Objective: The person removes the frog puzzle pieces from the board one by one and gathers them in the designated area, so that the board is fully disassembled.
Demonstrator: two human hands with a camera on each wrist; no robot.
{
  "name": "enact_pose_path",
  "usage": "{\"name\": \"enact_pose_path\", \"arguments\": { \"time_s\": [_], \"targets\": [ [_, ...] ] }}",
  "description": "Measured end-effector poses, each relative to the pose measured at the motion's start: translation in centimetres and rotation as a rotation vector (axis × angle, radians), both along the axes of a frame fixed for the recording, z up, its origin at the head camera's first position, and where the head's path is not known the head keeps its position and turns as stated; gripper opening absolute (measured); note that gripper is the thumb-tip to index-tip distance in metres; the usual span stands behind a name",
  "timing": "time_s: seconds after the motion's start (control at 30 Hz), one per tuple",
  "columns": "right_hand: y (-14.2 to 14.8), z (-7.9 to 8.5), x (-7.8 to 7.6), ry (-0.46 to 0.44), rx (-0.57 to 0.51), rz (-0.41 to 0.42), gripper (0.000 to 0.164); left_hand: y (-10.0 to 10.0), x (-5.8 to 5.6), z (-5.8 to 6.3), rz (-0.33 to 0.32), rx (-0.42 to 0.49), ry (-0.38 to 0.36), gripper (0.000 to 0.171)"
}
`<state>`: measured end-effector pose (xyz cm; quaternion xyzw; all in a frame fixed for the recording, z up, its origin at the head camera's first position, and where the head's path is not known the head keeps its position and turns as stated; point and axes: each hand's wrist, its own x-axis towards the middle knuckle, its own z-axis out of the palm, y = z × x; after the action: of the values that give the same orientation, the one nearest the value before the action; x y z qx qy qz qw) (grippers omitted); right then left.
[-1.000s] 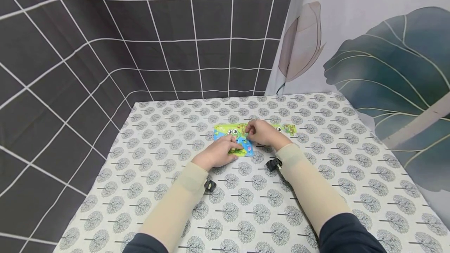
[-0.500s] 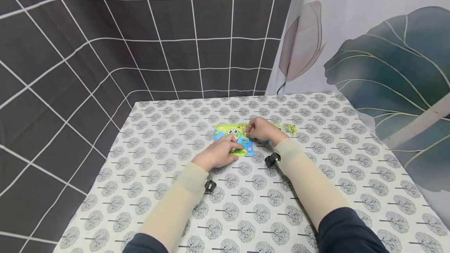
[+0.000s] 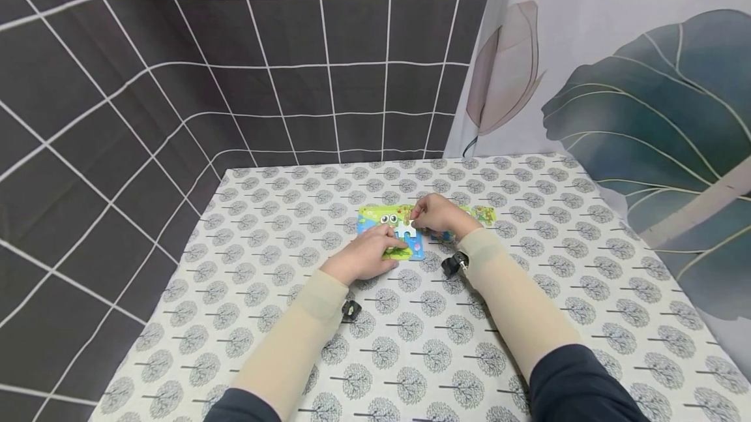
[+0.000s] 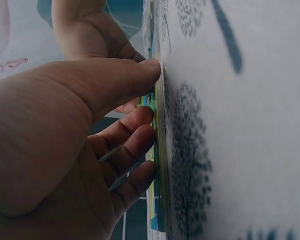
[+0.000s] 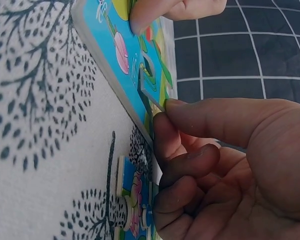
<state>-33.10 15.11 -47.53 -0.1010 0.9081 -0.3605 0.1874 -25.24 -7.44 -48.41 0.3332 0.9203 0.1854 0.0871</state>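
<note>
A colourful jigsaw puzzle board [image 3: 371, 214], with big cartoon eyes on it, lies on the table in the head view. My left hand [image 3: 366, 254] rests on its near left part, fingertips on the printed face and thumb by the edge, as the left wrist view shows. Between thumb and forefinger, my right hand [image 3: 441, 214] pinches a puzzle piece [image 5: 153, 96] by its edge. That piece stands tilted out of the blue board [image 5: 107, 55]; in the head view it looks white [image 3: 407, 229]. Its printed face is mostly hidden.
Loose puzzle pieces [image 5: 131, 192] lie below the right hand. Further green printed pieces [image 3: 484, 214] lie right of the board, partly hidden by that hand. The tablecloth [image 3: 411, 331] has a tree pattern. A dark gridded curtain [image 3: 293, 50] hangs behind the table.
The piece at my right fingertips has tilted up, its blue face now showing white in the head view. My right hand has risen slightly; the left hand has stayed put.
</note>
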Motion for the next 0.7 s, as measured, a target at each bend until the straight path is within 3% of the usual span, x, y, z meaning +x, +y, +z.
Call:
{"name": "enact_pose_path", "arguments": {
  "time_s": [0.7],
  "targets": [
    [1.0,-0.1,0.6,0.029,-0.054,0.001,0.009,-0.2,0.1,0.1,-0.013,-0.007,0.0,0.047]
  ]
}}
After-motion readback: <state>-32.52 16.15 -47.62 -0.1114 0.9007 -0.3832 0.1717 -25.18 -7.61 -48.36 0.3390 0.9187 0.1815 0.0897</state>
